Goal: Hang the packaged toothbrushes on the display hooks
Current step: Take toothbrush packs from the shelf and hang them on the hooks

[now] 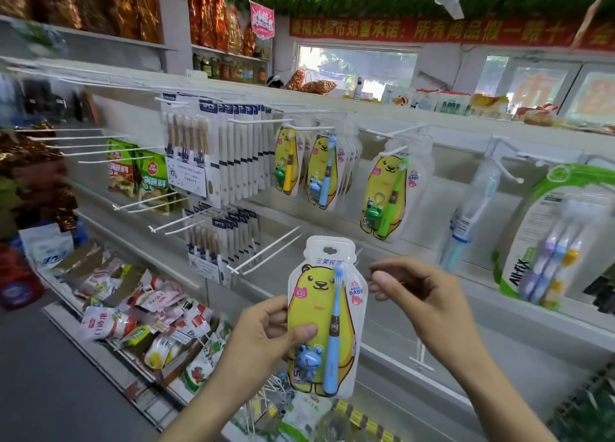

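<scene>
Head view: left hand (266, 328) pinches a clear-edged pack with yellow bear card and blue child's toothbrush (322, 318), upright, hang-hole on top, near centre, ready for hooking. Right hand (409, 288), just right of it, fingers loosely curled, holds nothing. Empty white wire hook (266, 253) just beyond, left.

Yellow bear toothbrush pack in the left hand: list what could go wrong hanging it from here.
1. The left hand holds the yellow bear pack only at its lower half, so the hang hole at the top may wobble and miss a hook.
2. The right hand, beside the pack, does not steady it.
3. The hook with blue-brush bear packs already looks full; squeezing one on could knock others loose.
</scene>
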Available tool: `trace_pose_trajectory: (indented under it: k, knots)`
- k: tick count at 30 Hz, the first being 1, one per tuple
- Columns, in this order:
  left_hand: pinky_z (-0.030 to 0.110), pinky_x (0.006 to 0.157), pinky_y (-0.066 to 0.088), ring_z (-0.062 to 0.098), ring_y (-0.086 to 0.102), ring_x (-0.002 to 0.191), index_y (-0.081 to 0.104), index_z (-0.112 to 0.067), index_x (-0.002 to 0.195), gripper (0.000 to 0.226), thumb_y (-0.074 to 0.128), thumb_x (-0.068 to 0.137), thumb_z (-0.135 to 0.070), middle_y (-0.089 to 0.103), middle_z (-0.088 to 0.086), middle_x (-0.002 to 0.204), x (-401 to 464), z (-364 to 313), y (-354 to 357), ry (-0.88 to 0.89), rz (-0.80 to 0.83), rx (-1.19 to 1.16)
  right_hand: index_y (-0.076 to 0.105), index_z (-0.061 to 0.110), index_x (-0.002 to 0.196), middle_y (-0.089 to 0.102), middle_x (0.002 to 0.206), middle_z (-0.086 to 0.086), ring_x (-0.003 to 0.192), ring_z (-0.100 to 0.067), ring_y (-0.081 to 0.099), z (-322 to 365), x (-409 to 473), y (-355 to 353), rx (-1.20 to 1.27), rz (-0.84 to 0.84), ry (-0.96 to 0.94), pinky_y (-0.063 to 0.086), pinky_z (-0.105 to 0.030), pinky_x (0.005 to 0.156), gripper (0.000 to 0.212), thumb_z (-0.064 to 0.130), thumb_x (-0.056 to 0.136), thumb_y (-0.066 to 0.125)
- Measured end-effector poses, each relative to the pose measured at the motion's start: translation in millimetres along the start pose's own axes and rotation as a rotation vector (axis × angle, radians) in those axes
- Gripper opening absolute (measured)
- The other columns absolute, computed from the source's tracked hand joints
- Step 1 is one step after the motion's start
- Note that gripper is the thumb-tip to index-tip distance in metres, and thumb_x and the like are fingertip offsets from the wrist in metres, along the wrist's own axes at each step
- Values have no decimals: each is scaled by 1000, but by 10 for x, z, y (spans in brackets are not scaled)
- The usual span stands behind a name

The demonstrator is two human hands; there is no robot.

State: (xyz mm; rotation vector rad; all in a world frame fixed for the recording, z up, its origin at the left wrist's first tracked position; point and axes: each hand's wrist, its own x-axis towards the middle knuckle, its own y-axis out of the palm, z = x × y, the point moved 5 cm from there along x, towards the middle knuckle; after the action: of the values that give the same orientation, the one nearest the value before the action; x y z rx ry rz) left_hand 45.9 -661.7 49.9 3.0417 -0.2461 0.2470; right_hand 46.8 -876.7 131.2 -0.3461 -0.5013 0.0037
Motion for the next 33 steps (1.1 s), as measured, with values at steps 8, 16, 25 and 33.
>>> trace_pose_trajectory:
  k: [8,16,25,33]
  knots:
    - [21,66,56,21,76,83,72,-18,106,32,76,75,-14,79,4,96,301,-46,-393,9,57,-34,71,14,100,76,89,-5,77,-23,68,-57,240,602,147,-20,88,60,-35,67,27,21,75,76]
    - [28,67,59,26,75,90,71,-17,111,36,77,77,-23,78,3,103,725,-49,-1075,-43,276,22,72,9,104,79,98,0,91,-16,75,-44,556,1293,152,-123,124,58,-22,77,25,0,81,74]
    - [35,80,59,25,72,79,74,-18,101,40,88,66,-4,78,4,92,1076,-161,-1664,52,476,174,72,10,106,78,101,-3,95,-20,75,348,780,1665,85,-316,10,59,-29,81,30,12,77,75]
    - [44,78,60,34,70,86,73,-15,98,36,86,69,1,77,7,89,1348,-499,-1580,209,492,134,71,22,102,78,96,10,90,-9,74,800,942,1587,-54,-444,-95,57,-19,75,26,7,81,76]
